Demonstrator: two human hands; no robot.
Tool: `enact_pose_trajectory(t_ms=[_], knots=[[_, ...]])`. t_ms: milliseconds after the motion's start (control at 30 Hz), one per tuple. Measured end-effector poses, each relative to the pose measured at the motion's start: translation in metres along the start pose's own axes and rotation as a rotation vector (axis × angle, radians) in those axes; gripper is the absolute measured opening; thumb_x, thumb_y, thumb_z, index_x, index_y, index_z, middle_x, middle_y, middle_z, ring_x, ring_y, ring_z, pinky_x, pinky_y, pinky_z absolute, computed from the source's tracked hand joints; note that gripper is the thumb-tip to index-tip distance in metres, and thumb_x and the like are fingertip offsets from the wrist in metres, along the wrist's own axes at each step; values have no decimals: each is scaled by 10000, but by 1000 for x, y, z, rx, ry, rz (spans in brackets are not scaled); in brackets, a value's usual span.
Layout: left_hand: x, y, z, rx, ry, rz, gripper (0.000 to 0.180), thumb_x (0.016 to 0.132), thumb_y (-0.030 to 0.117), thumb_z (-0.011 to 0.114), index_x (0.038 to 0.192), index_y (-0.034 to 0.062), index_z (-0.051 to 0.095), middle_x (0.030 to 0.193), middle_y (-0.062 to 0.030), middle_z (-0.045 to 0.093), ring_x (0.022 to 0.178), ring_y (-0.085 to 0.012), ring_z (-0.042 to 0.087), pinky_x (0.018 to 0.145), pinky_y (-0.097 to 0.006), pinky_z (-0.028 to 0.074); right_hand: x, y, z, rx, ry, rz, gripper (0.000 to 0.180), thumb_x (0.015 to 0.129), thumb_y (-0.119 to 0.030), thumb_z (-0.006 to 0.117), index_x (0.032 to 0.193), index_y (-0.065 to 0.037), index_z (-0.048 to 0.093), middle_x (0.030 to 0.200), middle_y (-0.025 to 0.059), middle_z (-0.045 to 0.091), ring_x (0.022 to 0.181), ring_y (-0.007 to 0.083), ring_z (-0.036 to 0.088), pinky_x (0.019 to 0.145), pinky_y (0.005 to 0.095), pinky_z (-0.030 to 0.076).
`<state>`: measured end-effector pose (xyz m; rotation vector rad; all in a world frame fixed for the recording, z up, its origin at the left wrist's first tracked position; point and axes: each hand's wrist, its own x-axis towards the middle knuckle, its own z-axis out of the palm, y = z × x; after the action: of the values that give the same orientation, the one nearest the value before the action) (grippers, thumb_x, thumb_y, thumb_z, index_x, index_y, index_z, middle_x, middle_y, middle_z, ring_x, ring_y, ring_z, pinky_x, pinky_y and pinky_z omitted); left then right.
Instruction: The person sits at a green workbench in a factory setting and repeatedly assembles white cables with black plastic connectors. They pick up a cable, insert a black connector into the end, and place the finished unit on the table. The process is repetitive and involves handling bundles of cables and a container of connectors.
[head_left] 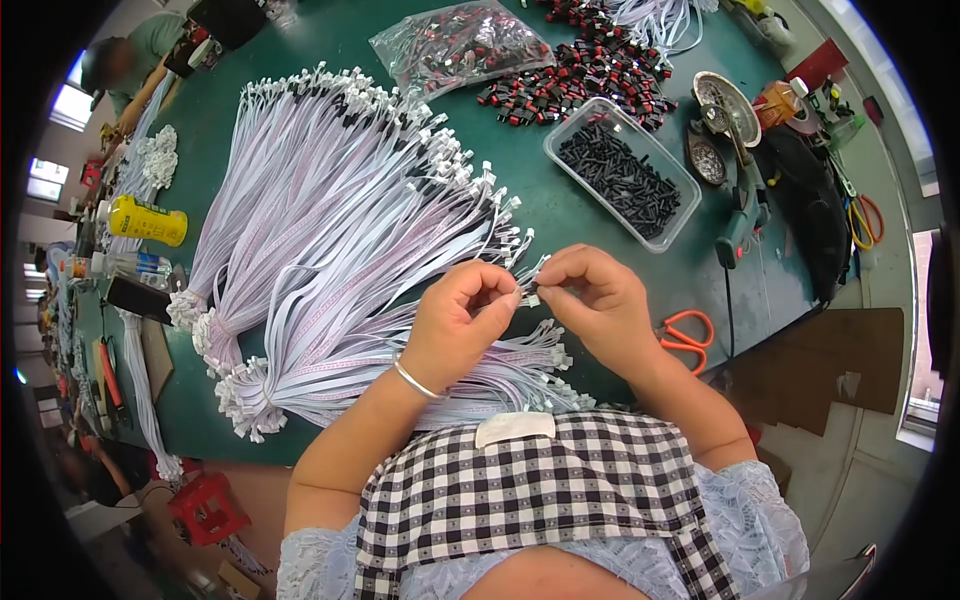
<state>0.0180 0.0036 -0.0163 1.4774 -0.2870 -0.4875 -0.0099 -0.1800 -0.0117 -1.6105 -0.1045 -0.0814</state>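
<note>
My left hand [468,318] and my right hand [600,308] meet fingertip to fingertip, just above the ends of a fan of white ribbon cables [330,250]. Both are closed in a pinch on the thin end of a ribbon cable [531,288]; the fingers hide most of it. White connectors sit on the cables' ends, and dark sleeves show on many of the far ones. Ahead of my right hand lies a clear plastic box [655,243] of short black tubes [622,180]. Beside my right wrist are orange-handled scissors [688,338].
Beyond the box are a heap of red-and-black parts [590,75] and a clear bag [455,50] of similar parts. A metal dish [742,100] and a green corded tool [740,225] lie right. A yellow bottle [148,221] and a phone [140,299] are left. Another person [150,45] sits far left.
</note>
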Motion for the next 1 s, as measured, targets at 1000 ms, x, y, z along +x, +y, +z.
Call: enact_pose_trajectory(t_ms=[1000], knots=[[4,5,2,402,14,238,86,797,-9,622,881,10,622,814,-60,571,712,-125,548,635,-232,436,4,-7,-5,-224,-68,-174,134,736,50,617,855,-12,617,846,75,612,749,176,606,660,275,482]])
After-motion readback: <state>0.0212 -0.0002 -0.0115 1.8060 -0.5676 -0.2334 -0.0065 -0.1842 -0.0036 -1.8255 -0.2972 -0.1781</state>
